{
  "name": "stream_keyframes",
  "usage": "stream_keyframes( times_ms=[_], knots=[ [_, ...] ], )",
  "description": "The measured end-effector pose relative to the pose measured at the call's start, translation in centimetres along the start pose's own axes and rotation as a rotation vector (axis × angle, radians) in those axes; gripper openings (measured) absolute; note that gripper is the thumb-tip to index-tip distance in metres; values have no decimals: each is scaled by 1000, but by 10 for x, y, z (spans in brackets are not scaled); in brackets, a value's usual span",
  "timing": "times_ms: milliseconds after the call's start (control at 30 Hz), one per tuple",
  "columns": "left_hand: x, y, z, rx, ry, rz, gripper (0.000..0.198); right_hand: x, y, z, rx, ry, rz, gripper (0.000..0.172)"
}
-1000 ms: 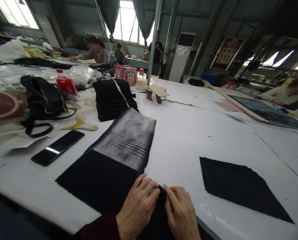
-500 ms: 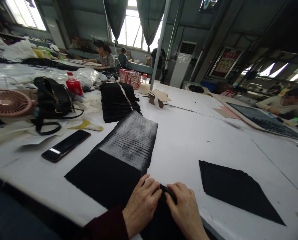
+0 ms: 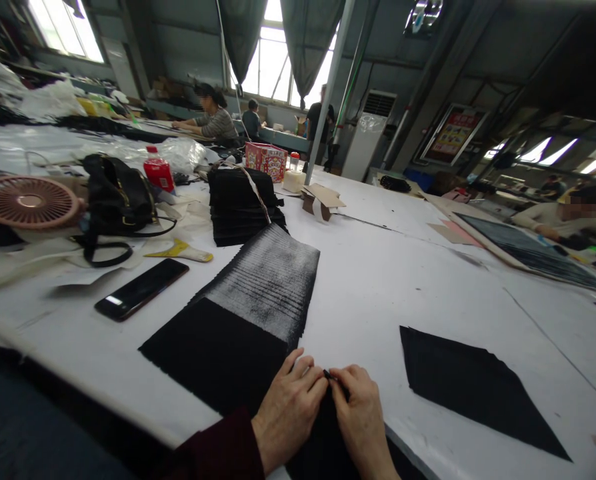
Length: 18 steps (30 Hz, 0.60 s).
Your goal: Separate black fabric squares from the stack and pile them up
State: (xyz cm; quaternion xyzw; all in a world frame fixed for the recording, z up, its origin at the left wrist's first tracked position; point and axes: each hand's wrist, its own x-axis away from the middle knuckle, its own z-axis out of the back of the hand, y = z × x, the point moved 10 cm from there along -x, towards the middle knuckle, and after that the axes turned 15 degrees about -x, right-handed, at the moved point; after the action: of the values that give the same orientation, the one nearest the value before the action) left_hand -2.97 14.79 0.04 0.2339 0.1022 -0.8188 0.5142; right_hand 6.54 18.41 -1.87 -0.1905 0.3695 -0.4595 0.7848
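Both hands pinch the upper edge of a black fabric piece [image 3: 323, 437] at the table's front edge. My left hand [image 3: 293, 407] is closed on it, fingers bent, next to the fanned stack. My right hand [image 3: 358, 413] is closed on the same edge, thumb and fingertips together, close to the left fingertips. A small dark fold shows between them. Left of the hands lies a fanned stack of black fabric pieces [image 3: 218, 353], its far part coated whitish grey. To the right, a few black pieces [image 3: 478, 387] lie flat on the white table [image 3: 363, 300].
Left on the table are a phone [image 3: 142, 289], a yellow scraper-like tool [image 3: 179, 251], a pink fan [image 3: 28, 201], a black bag [image 3: 113, 197] and a red bottle [image 3: 158, 170]. A tied black stack [image 3: 243, 207] and a cardboard piece [image 3: 323, 200] stand farther back. Co-workers sit beyond.
My hands have drawn slightly closer together and the right fingers have tightened into a pinch. The dark fold between them looks smaller. The view has shifted a little.
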Motion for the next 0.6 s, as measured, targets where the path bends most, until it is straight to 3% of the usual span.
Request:
stream_keyframes(
  times_ms=[200, 400, 600],
  knots=[
    [1, 1, 2, -45, 34, 0, 13, 17, 0, -1, -48, 53, 118, 24],
    [1, 1, 0, -72, 7, 3, 20, 18, 1, 3, -140, 64, 145, 26],
    [0, 0, -2, -102, -21, 22, 22, 20, -5, -3, -67, 48, 231, 32]
  ],
)
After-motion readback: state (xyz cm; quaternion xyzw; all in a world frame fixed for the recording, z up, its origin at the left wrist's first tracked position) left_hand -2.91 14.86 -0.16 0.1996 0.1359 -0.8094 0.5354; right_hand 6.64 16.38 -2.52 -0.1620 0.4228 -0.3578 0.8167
